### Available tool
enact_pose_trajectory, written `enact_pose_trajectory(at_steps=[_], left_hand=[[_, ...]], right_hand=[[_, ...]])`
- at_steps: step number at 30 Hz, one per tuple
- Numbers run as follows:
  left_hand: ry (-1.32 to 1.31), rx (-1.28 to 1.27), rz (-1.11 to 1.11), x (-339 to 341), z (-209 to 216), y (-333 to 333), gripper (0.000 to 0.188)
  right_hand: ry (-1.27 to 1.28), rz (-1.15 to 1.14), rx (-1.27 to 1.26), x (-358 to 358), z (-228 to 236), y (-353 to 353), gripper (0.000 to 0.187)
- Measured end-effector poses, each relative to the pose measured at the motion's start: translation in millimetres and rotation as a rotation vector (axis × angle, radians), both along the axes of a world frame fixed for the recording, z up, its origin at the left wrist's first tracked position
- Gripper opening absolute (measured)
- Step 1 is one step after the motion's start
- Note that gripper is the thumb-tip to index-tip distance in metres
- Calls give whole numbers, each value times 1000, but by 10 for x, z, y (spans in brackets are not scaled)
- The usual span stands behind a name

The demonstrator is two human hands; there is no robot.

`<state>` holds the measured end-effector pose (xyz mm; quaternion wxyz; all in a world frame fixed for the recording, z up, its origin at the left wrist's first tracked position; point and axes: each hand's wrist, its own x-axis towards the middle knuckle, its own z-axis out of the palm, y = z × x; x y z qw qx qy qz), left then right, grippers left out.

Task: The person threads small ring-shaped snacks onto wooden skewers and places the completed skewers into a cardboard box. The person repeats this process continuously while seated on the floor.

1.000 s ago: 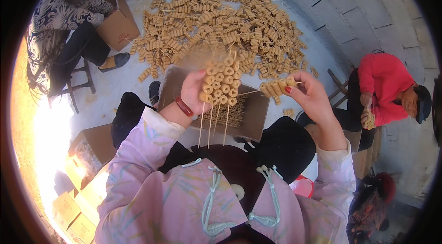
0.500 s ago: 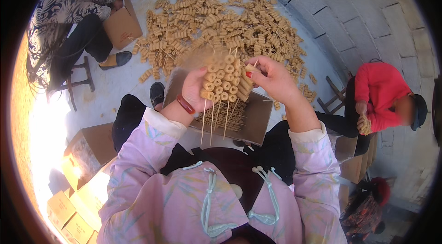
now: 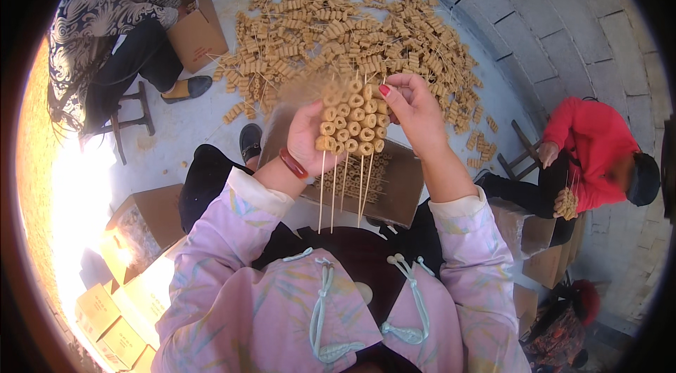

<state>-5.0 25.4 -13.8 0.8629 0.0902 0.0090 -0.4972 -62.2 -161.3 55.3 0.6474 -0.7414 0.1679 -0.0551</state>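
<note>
A bundle of skewers [image 3: 354, 119] threaded with tan, ring-shaped coiled pieces stands over an open cardboard box [image 3: 405, 193]. My left hand [image 3: 305, 139] is closed around the bundle's left side, and several bare sticks hang down below it. At the upper right edge of the bundle, my right hand [image 3: 417, 107] pinches one skewer between thumb and finger. Part of the bundle's top left is blurred. Rows of similar skewers [image 3: 380, 170] lie inside the box, partly covered by my hands and the hanging sticks.
A large heap of loaded skewers [image 3: 352, 35] spreads over the floor ahead. At the left, a person in patterned clothing [image 3: 105, 14] sits by a carton [image 3: 197, 35]. A person in red [image 3: 591, 151] holds skewers at the right. More cartons [image 3: 120, 331] stand lower left.
The skewer in my right hand, tilted outward before, now lies in line against the bundle. My right hand has risen slightly along the bundle's side. The person in red has spread their hands apart.
</note>
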Motion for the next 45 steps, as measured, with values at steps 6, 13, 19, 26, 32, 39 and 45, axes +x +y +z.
enact_pose_trajectory(at_steps=[6, 13, 19, 26, 32, 39, 45], left_hand=[[62, -32, 50, 14, -45, -52, 63], [-105, 48, 100, -98, -39, -140, 57], [-111, 71, 123, -185, 12, -130, 55], [-99, 41, 97, -218, 31, -105, 51], [-98, 56, 127, -194, 51, -70, 53], [-61, 25, 47, -162, 92, -78, 59], [-103, -14, 95, -165, 71, -140, 58]], right_hand=[[-264, -128, -167, -202, -297, 251, 41], [-315, -128, -268, -383, -494, 481, 60], [-356, -109, -555, -458, -375, 552, 72], [-332, -72, -741, -479, -334, 590, 81], [-395, -135, -627, -427, -305, 662, 72], [-319, -137, -804, -447, -196, 600, 64], [-371, -143, -807, -414, -174, 618, 63]])
